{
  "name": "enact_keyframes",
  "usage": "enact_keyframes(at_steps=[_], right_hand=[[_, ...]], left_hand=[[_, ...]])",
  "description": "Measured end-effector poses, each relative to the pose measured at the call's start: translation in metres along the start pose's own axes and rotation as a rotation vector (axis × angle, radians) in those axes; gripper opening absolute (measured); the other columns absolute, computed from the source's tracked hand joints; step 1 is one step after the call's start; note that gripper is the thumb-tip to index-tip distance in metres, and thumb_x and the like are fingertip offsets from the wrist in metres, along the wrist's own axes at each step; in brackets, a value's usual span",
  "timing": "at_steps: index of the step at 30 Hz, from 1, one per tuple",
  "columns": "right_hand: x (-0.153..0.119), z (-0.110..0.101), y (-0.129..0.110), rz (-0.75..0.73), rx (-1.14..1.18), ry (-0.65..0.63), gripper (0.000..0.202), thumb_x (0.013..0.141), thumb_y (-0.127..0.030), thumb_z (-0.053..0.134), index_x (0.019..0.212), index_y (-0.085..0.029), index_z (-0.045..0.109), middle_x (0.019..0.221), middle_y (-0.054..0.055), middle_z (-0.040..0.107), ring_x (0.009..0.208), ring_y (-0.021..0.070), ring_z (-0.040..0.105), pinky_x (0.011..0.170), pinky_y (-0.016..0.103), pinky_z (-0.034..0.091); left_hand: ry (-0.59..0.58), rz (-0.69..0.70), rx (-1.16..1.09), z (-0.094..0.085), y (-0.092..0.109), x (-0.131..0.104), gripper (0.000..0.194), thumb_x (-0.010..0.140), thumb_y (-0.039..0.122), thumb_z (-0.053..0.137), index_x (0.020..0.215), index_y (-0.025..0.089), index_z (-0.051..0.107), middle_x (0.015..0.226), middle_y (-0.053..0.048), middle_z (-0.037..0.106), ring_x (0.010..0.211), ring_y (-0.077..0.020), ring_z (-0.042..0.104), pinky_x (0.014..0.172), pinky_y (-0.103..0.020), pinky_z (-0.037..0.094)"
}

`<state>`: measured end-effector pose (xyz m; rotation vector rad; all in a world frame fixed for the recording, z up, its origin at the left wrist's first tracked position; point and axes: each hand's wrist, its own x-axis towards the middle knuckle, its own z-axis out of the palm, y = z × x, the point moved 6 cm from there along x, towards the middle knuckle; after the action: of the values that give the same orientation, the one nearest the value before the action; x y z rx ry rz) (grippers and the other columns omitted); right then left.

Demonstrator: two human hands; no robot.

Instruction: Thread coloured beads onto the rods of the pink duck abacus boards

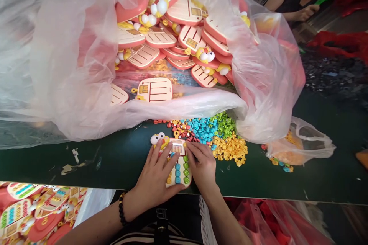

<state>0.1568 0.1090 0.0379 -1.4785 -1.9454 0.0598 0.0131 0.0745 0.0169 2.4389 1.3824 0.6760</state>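
Note:
On the dark green table lies a cream toy board with a yellow head and white bulging eyes at its upper left. Yellow, blue and green beads sit in columns on it. My left hand rests over the board's left side, fingers spread, thumb along its lower edge. At the upper right of the board, my right hand has its thumb and index finger pressed together around a small yellow piece. Just beyond the board is a pile of loose beads, red, blue, green and yellow.
A large clear plastic bag of pink boards spans the far side of the table. A small bag lies at the right. Filled boards are heaped at lower left. Another person's hand holds something green at upper right.

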Motion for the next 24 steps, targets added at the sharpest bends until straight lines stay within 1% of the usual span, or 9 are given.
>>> enact_keyframes(at_steps=[3,5,9,13,17,20,24], right_hand=[[-0.001,0.000,-0.004,-0.086,-0.064,-0.023,0.022,0.090,-0.018,0.055,0.105,-0.019,0.071,0.093,0.009,0.072,0.084,0.0204,0.065,0.074,0.035,0.056],[0.001,0.000,-0.006,-0.130,-0.092,-0.056,0.022,0.090,-0.017,0.054,0.104,-0.018,0.071,0.092,0.009,0.072,0.083,0.0202,0.065,0.073,0.034,0.056],[0.009,-0.002,-0.006,-0.139,-0.122,-0.123,0.021,0.092,-0.018,0.052,0.097,-0.019,0.072,0.086,0.007,0.072,0.078,0.0192,0.064,0.071,0.033,0.056],[0.014,-0.003,-0.003,-0.146,-0.105,-0.165,0.022,0.094,-0.021,0.050,0.096,-0.018,0.072,0.086,0.007,0.072,0.080,0.0186,0.066,0.071,0.031,0.056],[0.018,-0.004,-0.001,-0.224,-0.089,-0.194,0.024,0.095,-0.020,0.047,0.100,-0.019,0.071,0.090,0.008,0.072,0.081,0.0184,0.066,0.070,0.030,0.057],[0.021,-0.003,0.003,-0.284,-0.039,-0.227,0.023,0.094,-0.019,0.049,0.102,-0.020,0.070,0.091,0.008,0.072,0.080,0.0177,0.067,0.070,0.030,0.057],[0.022,-0.001,0.011,-0.286,0.024,-0.243,0.022,0.093,-0.019,0.052,0.106,-0.022,0.070,0.094,0.007,0.073,0.084,0.0178,0.068,0.073,0.031,0.058]], left_hand=[[0.008,0.004,-0.004,0.000,0.000,0.000,0.071,0.077,0.056,0.064,0.136,0.020,0.048,0.149,-0.012,0.037,0.144,-0.0385,0.015,0.110,-0.056,0.030],[0.013,0.002,-0.011,0.000,-0.001,0.000,0.068,0.079,0.057,0.061,0.135,0.021,0.048,0.149,-0.012,0.037,0.143,-0.0383,0.016,0.110,-0.055,0.030],[0.026,0.006,-0.006,0.000,-0.001,0.000,0.067,0.080,0.059,0.060,0.134,0.020,0.050,0.149,-0.012,0.037,0.143,-0.0391,0.016,0.109,-0.056,0.030],[0.024,0.007,0.003,0.000,-0.001,0.000,0.069,0.079,0.059,0.061,0.135,0.020,0.050,0.149,-0.013,0.038,0.143,-0.0395,0.016,0.109,-0.056,0.029],[0.008,0.006,0.012,0.001,-0.002,0.000,0.071,0.078,0.060,0.060,0.136,0.021,0.048,0.150,-0.011,0.037,0.143,-0.0389,0.016,0.109,-0.054,0.029],[0.006,0.014,0.012,0.001,-0.002,0.000,0.072,0.079,0.062,0.059,0.137,0.022,0.048,0.150,-0.011,0.036,0.143,-0.0383,0.016,0.109,-0.054,0.030],[-0.006,0.002,0.011,0.001,-0.003,0.000,0.071,0.079,0.061,0.060,0.137,0.022,0.047,0.151,-0.010,0.036,0.143,-0.0383,0.015,0.108,-0.054,0.031]])
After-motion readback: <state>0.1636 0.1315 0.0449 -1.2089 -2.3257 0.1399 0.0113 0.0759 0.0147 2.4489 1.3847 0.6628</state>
